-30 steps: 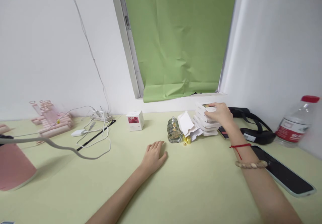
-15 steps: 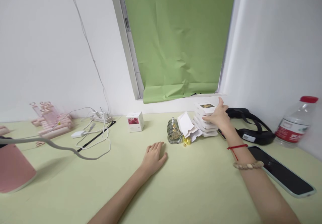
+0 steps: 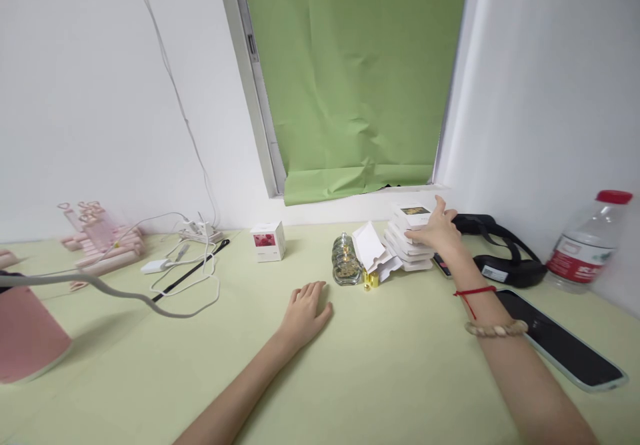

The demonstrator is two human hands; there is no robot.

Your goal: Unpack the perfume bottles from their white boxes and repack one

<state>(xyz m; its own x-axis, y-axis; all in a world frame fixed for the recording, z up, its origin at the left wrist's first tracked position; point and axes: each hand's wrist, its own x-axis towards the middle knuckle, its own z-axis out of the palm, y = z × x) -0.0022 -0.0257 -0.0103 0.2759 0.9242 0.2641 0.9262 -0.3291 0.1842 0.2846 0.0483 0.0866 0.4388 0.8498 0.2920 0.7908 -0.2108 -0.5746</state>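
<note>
My left hand (image 3: 304, 315) lies flat on the table, its fingers stretched out and holding nothing. Just beyond its fingertips stands a row of small clear glass bottles (image 3: 347, 272), with gold caps (image 3: 372, 279) beside them. Farther right, my right hand (image 3: 437, 230) grips the top white box (image 3: 413, 216) of a stack at its right side, thumb in front; its other fingers are partly hidden. The white flat boxes (image 3: 411, 257) below it are stacked slightly askew. Folded white card pieces (image 3: 370, 246) lean between the bottles and the stack.
A white box with a pink flower picture (image 3: 269, 242) stands left of the bottles. Right are a black strapped headset (image 3: 510, 268), a phone (image 3: 565, 342) and a red-capped bottle (image 3: 583, 252). Left are white cables (image 3: 215, 278), pink rollers (image 3: 110, 252) and a pink object (image 3: 30, 335).
My right hand has shifted slightly right, and the top white box has slid right with it. My left hand stays where it was.
</note>
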